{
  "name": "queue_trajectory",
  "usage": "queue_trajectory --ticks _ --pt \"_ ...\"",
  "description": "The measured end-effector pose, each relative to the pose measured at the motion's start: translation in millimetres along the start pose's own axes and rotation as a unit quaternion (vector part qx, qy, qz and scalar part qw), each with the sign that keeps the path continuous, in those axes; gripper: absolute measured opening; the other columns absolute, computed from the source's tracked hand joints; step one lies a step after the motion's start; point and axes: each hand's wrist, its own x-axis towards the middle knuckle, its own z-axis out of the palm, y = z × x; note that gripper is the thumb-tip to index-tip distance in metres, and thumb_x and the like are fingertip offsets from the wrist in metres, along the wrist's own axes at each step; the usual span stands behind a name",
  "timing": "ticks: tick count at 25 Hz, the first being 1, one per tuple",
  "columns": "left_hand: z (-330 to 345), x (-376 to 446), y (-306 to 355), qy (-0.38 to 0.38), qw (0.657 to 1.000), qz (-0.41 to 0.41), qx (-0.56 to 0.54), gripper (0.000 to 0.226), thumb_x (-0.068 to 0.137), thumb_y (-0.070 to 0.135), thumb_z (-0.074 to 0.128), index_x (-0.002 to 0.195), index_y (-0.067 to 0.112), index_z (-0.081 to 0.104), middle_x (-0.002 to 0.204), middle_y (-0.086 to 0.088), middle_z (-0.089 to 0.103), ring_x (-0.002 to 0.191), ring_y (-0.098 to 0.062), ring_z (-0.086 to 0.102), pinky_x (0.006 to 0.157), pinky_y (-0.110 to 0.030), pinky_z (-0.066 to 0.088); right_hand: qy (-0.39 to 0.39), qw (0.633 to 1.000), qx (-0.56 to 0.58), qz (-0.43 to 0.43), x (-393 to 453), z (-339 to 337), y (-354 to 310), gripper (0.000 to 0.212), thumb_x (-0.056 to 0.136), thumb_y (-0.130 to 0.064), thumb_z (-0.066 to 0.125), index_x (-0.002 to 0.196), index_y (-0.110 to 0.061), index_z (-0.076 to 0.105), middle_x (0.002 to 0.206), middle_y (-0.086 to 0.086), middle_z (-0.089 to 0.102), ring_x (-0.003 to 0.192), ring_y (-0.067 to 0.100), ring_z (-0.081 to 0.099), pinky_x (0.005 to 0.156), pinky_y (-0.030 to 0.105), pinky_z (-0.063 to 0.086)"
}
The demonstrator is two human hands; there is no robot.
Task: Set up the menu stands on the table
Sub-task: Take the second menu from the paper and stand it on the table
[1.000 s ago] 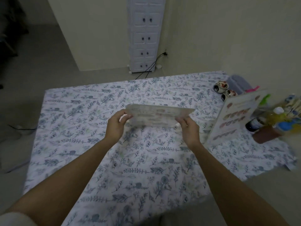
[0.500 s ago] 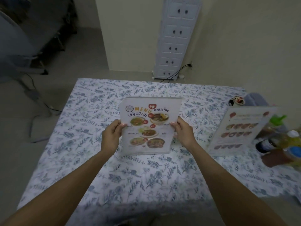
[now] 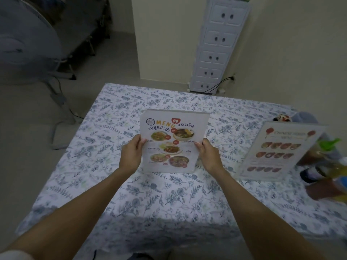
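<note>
A clear menu stand with a Thai food menu [image 3: 173, 132] is held upright over the middle of the table [image 3: 97, 166], which wears a floral cloth. My left hand [image 3: 131, 152] grips its left edge and my right hand [image 3: 208, 156] grips its right edge. Its bottom edge sits at or just above the cloth; I cannot tell which. A second menu stand [image 3: 277, 152], showing a Chinese food menu, stands tilted at the right side of the table, apart from both hands.
Sauce and oil bottles [image 3: 326, 166] crowd the right edge behind the second stand. Small patterned jars [image 3: 282, 117] sit at the far right. A white drawer tower [image 3: 217, 45] stands against the wall beyond the table. A fan [image 3: 24, 44] is on the floor to the left.
The menu stand went from lying nearly flat between my hands to upright and facing me. The view has moved closer to the table.
</note>
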Motion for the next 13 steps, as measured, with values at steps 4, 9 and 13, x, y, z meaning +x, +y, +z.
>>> queue_trajectory --ticks 4,9,13 --pt "10.8 -18.8 -7.5 -0.118 0.968 -0.030 0.219 0.072 0.099 0.025 0.038 0.152 0.001 -0.004 0.162 -0.022 0.000 0.149 -0.041 0.001 0.121 -0.053 0.012 -0.065 0.980 -0.189 -0.012 -13.7 -2.0 12.1 0.029 0.097 -0.024 0.045 0.124 -0.013 0.043 0.127 0.014 0.054 0.115 0.031 0.048 0.090 0.045 0.048" --pt "37.1 -66.9 -1.0 -0.140 0.932 0.055 0.330 0.076 0.101 0.041 0.027 0.151 0.003 -0.014 0.158 -0.016 -0.026 0.148 -0.034 -0.020 0.122 -0.049 -0.005 -0.101 0.949 -0.296 -0.042 -54.7 -19.9 20.3 0.071 0.095 -0.050 0.040 0.150 -0.011 0.018 0.161 0.012 0.013 0.148 0.031 0.008 0.121 0.045 0.012" --pt "65.6 -79.7 16.1 -0.185 0.896 0.133 0.380 0.070 0.101 0.042 0.024 0.153 0.007 -0.008 0.162 -0.016 -0.017 0.150 -0.032 -0.016 0.122 -0.048 -0.006 -0.075 0.943 -0.324 -0.027 -83.6 -42.7 39.2 0.073 0.094 -0.058 0.032 0.152 -0.016 0.016 0.163 0.008 0.003 0.150 0.026 -0.003 0.122 0.044 0.000"
